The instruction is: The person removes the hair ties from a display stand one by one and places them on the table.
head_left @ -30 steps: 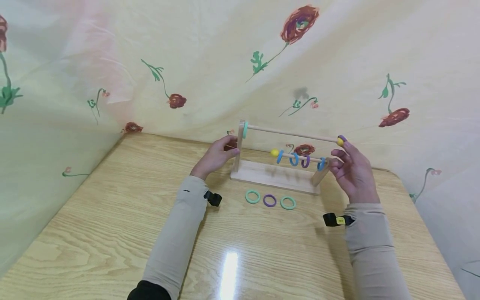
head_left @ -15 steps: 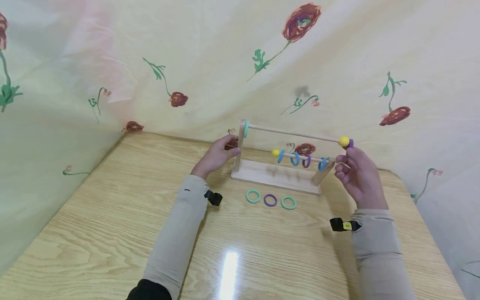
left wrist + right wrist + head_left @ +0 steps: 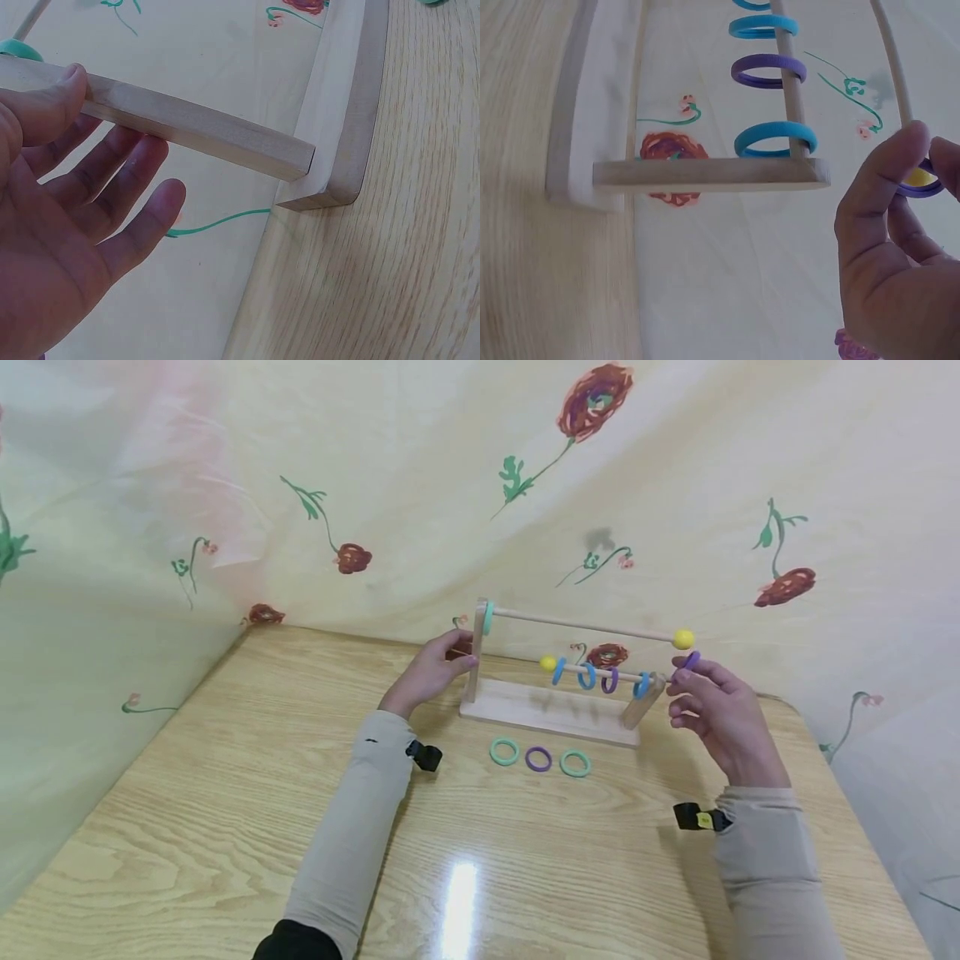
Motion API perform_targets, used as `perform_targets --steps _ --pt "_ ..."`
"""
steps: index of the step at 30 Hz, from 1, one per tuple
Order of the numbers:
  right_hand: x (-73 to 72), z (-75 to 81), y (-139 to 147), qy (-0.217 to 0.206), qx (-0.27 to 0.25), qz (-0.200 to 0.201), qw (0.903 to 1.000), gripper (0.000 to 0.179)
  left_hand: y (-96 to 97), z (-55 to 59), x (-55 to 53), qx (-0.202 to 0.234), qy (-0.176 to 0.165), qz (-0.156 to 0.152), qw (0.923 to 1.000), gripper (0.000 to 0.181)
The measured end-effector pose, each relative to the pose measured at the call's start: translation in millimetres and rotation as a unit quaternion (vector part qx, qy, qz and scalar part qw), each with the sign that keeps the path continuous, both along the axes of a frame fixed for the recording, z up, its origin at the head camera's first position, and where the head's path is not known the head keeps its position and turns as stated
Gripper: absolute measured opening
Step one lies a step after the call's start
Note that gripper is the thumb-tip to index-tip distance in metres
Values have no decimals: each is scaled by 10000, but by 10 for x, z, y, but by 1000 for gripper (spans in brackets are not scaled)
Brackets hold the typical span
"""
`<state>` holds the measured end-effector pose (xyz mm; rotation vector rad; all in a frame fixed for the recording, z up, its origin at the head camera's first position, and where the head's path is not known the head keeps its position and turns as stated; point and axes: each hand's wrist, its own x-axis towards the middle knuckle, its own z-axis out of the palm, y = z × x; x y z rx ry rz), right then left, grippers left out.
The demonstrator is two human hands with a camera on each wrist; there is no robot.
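Observation:
My left hand (image 3: 432,672) holds the tall left post (image 3: 202,124) of a wooden ring stand (image 3: 551,710), thumb on one side and fingers on the other. Between thumb and fingers, my right hand (image 3: 716,714) pinches a purple ring (image 3: 692,659), just below the yellow ball (image 3: 683,639) at the upper rod's right end. In the right wrist view the purple ring (image 3: 921,192) overlaps the ball; whether they touch I cannot tell. A green ring (image 3: 488,618) hangs on the upper rod beside the post. Blue rings (image 3: 587,676) and a purple one (image 3: 610,680) hang on the lower rod.
On the wooden table (image 3: 225,802), in front of the stand, lie a green ring (image 3: 505,752), a purple ring (image 3: 538,759) and another green ring (image 3: 575,764). A flower-patterned cloth (image 3: 420,485) rises behind the table. The lower rod ends in a yellow ball (image 3: 548,663).
My right hand has shifted right and slightly down. The purple ring in it went from behind the upper rod's ball to its right, then below it. My left hand stays on the post.

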<state>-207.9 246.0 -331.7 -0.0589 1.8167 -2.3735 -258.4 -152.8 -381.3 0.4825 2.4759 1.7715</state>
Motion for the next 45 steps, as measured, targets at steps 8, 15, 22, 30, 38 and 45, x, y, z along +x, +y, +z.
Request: perform_targets --steps 8,15,22,30,38,45 --pt "130 -100 95 289 900 241 9952 32 8 -10 -19 111 -12 -95 9999 39" --pt "188 -195 153 342 1265 532 9899 25 -5 -15 -12 132 -21 -87 9999 33" --pt "218 -332 184 233 1927 689 9786 24 -23 -29 1 75 35 -38 10000 31" --pt "302 -460 241 65 2940 876 9518 35 -16 -36 -15 20 100 -38 9999 31" --pt "351 -577 221 -33 4000 1535 9036 48 0 -28 15 -69 124 16 9999 31" --pt "361 -689 134 237 5166 1911 8343 40 12 -31 29 -7 152 -40 9999 30"
